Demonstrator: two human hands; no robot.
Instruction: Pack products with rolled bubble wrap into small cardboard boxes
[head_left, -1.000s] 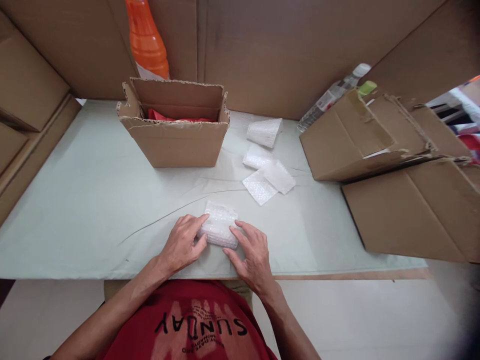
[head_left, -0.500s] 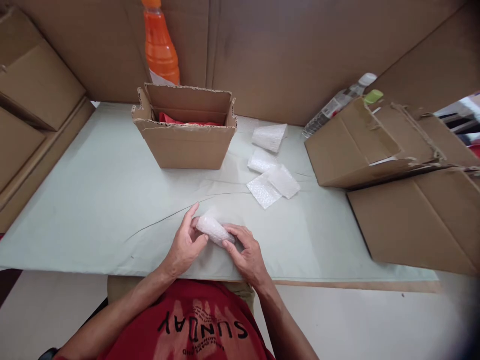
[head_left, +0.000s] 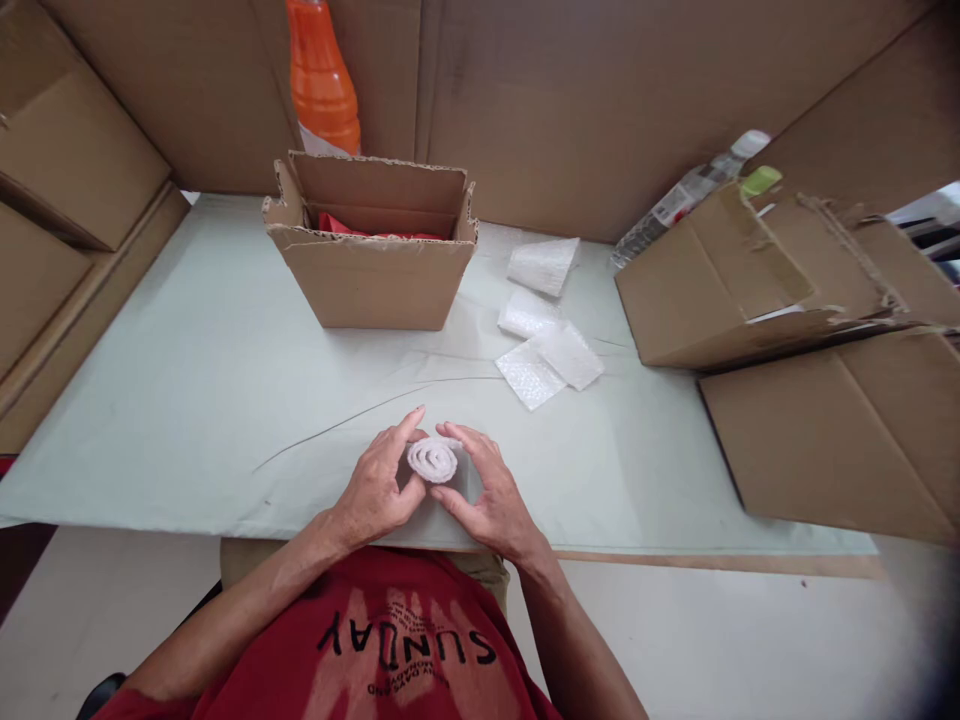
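A roll of bubble wrap [head_left: 433,461] is near the table's front edge, its spiral end turned up toward me. My left hand [head_left: 381,485] curves round its left side, thumb low in front and forefinger raised. On the opposite side, my right hand [head_left: 491,492] grips it between thumb and fingers, the fingertips at the upper right rim. The lower part of the roll is hidden. Beyond my hands lie flat bubble wrap pieces [head_left: 529,376], a smaller folded piece [head_left: 529,313] and another curled piece [head_left: 544,266].
An open cardboard box [head_left: 375,285] with something red inside stands at the back, an orange bottle [head_left: 324,85] behind it. Cardboard boxes [head_left: 705,290] line the right, with a clear bottle [head_left: 690,195] behind. More cardboard [head_left: 82,150] borders the left. A pale cloth [head_left: 187,400] covers the table.
The bubble wrap roll has been turned from lying sideways to end-up, so its spiral shows. Both hands have shifted round it, my right hand's fingers reaching higher.
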